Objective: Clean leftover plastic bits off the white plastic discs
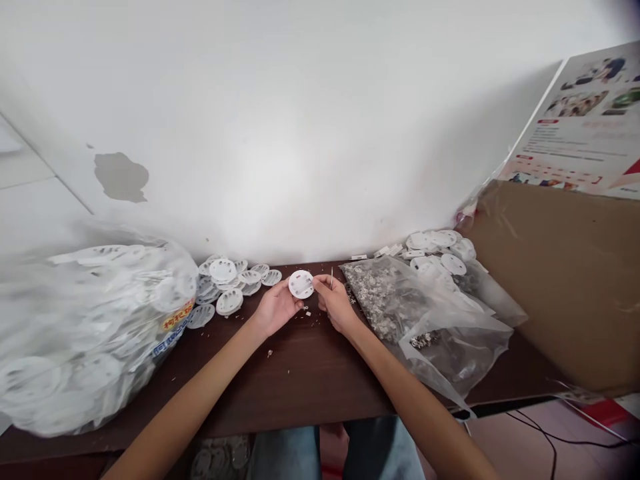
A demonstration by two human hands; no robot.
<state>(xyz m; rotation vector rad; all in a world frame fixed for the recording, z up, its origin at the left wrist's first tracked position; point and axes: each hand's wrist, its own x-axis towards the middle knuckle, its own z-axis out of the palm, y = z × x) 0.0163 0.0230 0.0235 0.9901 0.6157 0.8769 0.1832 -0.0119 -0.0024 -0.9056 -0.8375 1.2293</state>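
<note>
Over the dark table I hold a round white plastic disc (pixel 301 285) with small slots and metal bits in its face. My left hand (pixel 276 309) grips its left and lower edge between thumb and fingers. At the disc's right edge is my right hand (pixel 336 303), fingers closed, with a slim metal tool (pixel 331 278) poking up from them; the tool's kind and lower end are hidden. Left of my hands lies a pile of similar white discs (pixel 230 301). Close to my right hand rests a clear plastic bag of small metal parts (pixel 377 293).
A big clear bag full of white discs (pixel 100 320) fills the table's left end. More white plastic parts (pixel 440 250) are heaped at the back right, beside a large cardboard box (pixel 560 280). Tiny scraps (pixel 270 353) dot the brown table (pixel 300 393). A white wall rises behind.
</note>
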